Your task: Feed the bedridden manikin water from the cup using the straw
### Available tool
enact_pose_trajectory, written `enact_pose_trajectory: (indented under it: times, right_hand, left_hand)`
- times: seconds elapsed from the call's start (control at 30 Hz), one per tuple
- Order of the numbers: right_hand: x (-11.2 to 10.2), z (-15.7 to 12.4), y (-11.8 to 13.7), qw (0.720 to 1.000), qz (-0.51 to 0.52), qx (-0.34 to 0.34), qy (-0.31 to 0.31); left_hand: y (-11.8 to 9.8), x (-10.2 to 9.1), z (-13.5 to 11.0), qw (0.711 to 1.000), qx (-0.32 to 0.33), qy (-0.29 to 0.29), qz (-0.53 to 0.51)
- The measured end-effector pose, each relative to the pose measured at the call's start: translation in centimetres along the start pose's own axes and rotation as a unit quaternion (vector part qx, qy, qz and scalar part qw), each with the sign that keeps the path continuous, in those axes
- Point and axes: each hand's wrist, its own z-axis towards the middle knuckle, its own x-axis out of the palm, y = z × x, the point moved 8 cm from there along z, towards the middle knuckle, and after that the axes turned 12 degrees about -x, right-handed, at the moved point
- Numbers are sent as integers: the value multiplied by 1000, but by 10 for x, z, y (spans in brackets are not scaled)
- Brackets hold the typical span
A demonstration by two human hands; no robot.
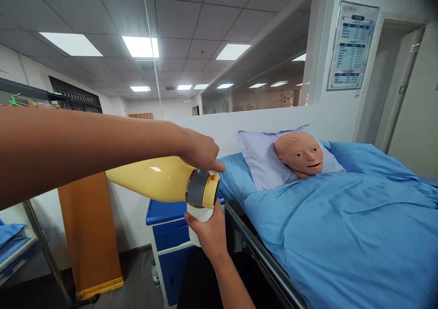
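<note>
A yellow thermos jug point(160, 179) with a grey collar lies tipped on its side in mid-air, its spout end pointing right and slightly down. My left hand point(200, 150) is closed at its upper side near the neck, a finger or thumb reaching onto the lid; the handle is hidden behind the hand and forearm. Just under the spout is a white cup point(198, 212), gripped by my right hand point(210, 231) with the thumb on its left side. Jug and cup overlap in view, so I cannot tell whether they touch or whether liquid flows.
Behind the cup stands a blue-and-white bedside cabinet point(171, 212). To the right, a manikin head point(301, 154) rests on a lilac pillow point(249, 154) under a blue quilt point(325, 227). A dark bed rail point(263, 254) runs alongside. A plastic bottle point(155, 272) stands on the floor.
</note>
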Motion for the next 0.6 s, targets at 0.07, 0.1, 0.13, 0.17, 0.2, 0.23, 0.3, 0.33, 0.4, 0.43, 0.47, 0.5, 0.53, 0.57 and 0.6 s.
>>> enact_pose_trajectory:
  times: [0.07, 0.1, 0.13, 0.17, 0.2, 0.23, 0.3, 0.33, 0.4, 0.43, 0.47, 0.5, 0.53, 0.57, 0.6]
  right_hand:
    - [5, 0, -1, 1000, -1, -2, 14]
    - [6, 0, -3, 1000, -8, -4, 20]
    - [6, 1, -5, 1000, -17, -6, 25]
    - [6, 1, -7, 999, -26, -9, 26]
    - [3, 2, -11, 999, -37, -12, 23]
    - [0, 3, -16, 999, -46, -12, 17]
    - [-9, 5, -29, 998, -60, -4, 0]
    - [-15, 6, -39, 997, -70, 7, -9]
    - [-28, 9, -61, 995, -94, 33, -30]
    - [-35, 10, -73, 993, -104, 43, -41]
    - [-42, 11, -85, 991, -113, 50, -50]
    - [-48, 13, -97, 989, -122, 55, -57]
    - [-54, 14, -110, 987, -134, 60, -65]
    - [-59, 16, -122, 984, -147, 66, -73]
    - [-64, 17, -134, 981, -161, 72, -83]
  left_hand:
    - [6, 6, -4, 1000, 0, -3, 9]
    - [12, 9, -5, 1000, -3, -5, 7]
    - [19, 14, -5, 1000, -6, -5, 1]
    - [28, 20, -5, 1000, -7, -5, -12]
    - [38, 28, -3, 1000, -6, -5, -30]
    - [50, 36, 0, 998, -5, -6, -55]
    - [81, 57, 11, 993, -11, -15, -120]
    - [102, 69, 18, 986, -29, -26, -160]
    - [150, 98, 34, 962, -101, -55, -246]
    - [175, 116, 41, 943, -146, -72, -289]
    - [197, 135, 47, 923, -178, -89, -328]
    - [215, 153, 54, 904, -197, -104, -364]
    - [231, 172, 59, 885, -213, -118, -398]
    - [245, 190, 65, 860, -232, -130, -435]
    - [258, 209, 69, 830, -256, -140, -476]
